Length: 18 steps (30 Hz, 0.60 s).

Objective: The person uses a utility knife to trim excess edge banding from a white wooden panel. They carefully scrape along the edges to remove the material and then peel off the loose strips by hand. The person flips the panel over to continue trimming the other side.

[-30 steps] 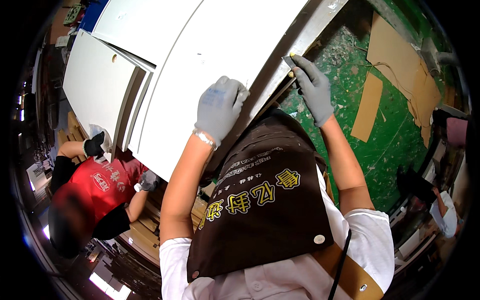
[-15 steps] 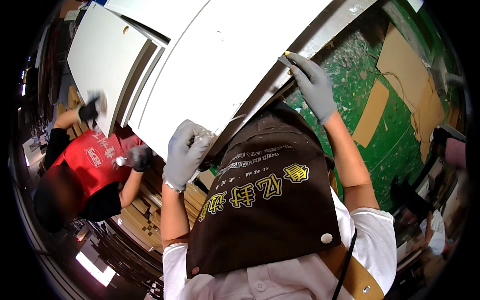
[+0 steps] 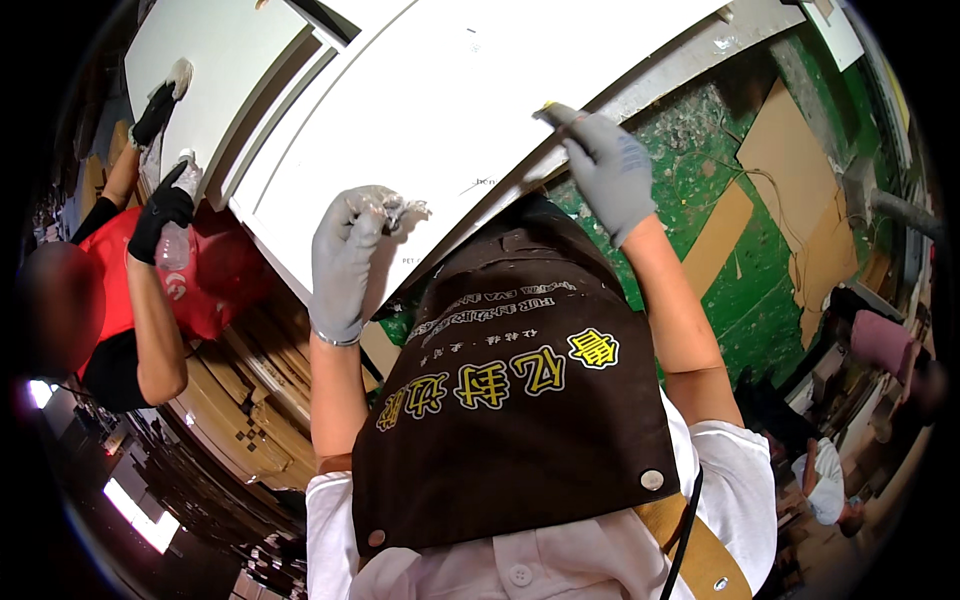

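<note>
A large white panel (image 3: pixel 430 110) stretches in front of me, a few small printed marks on its face. Above its near-left part, my left hand (image 3: pixel 342 262), in a grey glove, is closed around a crumpled wad of clear film (image 3: pixel 408 212). My right hand (image 3: pixel 615 172), gloved alike, is at the panel's near edge. Its thumb and fingers pinch a small thin blade-like tool (image 3: pixel 545 112) with a yellow end, which lies over the white face. The tool's exact kind is hard to make out.
At left, a co-worker in a red apron (image 3: pixel 112 250) wipes another white panel (image 3: pixel 215 60) with a cloth and holds a clear bottle (image 3: pixel 174 245). Cardboard pieces (image 3: pixel 720 235) lie on the green floor (image 3: pixel 690 170) at right. Another person (image 3: pixel 825 480) is at far right.
My right hand has moved left from the panel's edge onto its face with the tool. My left hand has risen over the panel, still holding film. The co-worker's bottle hand has moved up and left.
</note>
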### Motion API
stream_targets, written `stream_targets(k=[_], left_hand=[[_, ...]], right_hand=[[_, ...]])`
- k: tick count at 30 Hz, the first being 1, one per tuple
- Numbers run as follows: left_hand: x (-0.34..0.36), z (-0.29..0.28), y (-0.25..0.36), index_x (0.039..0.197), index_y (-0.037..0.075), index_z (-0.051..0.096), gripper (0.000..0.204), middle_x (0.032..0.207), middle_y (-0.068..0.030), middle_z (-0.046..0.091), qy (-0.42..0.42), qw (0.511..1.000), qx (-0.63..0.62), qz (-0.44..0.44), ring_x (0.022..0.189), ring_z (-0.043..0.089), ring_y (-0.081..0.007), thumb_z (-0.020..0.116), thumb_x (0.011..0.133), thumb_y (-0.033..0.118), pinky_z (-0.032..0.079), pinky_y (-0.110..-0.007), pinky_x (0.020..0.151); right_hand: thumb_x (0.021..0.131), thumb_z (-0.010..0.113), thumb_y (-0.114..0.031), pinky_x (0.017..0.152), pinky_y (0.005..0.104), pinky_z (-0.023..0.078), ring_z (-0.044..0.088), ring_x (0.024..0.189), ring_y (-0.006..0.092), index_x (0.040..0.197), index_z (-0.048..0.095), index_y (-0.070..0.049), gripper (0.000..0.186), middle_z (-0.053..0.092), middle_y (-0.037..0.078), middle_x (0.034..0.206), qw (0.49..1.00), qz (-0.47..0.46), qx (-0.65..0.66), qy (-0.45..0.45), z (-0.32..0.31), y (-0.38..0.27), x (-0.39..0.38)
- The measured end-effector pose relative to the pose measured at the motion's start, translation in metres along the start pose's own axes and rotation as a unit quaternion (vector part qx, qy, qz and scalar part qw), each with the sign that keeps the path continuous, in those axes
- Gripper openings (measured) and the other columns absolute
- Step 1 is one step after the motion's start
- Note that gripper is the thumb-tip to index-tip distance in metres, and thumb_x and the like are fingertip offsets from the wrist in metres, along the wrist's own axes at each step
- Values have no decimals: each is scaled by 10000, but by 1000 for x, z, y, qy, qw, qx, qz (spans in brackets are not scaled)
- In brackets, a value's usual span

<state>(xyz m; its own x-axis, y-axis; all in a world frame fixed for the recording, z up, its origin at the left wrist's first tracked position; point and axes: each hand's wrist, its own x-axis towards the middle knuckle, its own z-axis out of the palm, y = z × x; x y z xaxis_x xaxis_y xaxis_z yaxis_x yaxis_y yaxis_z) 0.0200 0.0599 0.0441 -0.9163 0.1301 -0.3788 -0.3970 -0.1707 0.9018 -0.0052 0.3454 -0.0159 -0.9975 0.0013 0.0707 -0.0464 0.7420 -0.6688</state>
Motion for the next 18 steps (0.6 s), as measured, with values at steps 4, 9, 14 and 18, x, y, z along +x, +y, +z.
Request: stream_targets(k=[4,9,14,18], left_hand=[[6,10,-6,1070,2,604,330,978,-83,648,38,998,-37,33,872,631,-173,579,1012,326,523,-326,836],[14,13,-13,943,48,504,396,795,-18,519,14,995,-52,86,720,582,-94,542,1014,435,545,-237,646],[20,5,-12,986,55,531,336,730,14,446,34,997,8,62,565,424,-49,551,1018,389,362,-186,469],[25,8,-6,1076,45,586,273,749,16,477,50,999,1,-22,599,427,-38,590,995,305,357,-190,499]], right_hand=[[879,618,-86,754,353,536,675,856,252,1217,681,-191,360,690,71,951,999,-9,-47,17,3,-9,-6],[864,605,-39,757,350,532,673,852,257,1209,686,-171,379,690,90,950,1000,-15,-4,23,10,-2,-4],[860,609,-34,732,356,530,670,829,248,1234,680,-180,408,676,93,915,997,-17,-59,47,13,-7,-12],[857,618,-20,746,347,539,679,844,236,1247,673,-154,415,691,97,956,998,-32,-51,11,20,-19,-21]])
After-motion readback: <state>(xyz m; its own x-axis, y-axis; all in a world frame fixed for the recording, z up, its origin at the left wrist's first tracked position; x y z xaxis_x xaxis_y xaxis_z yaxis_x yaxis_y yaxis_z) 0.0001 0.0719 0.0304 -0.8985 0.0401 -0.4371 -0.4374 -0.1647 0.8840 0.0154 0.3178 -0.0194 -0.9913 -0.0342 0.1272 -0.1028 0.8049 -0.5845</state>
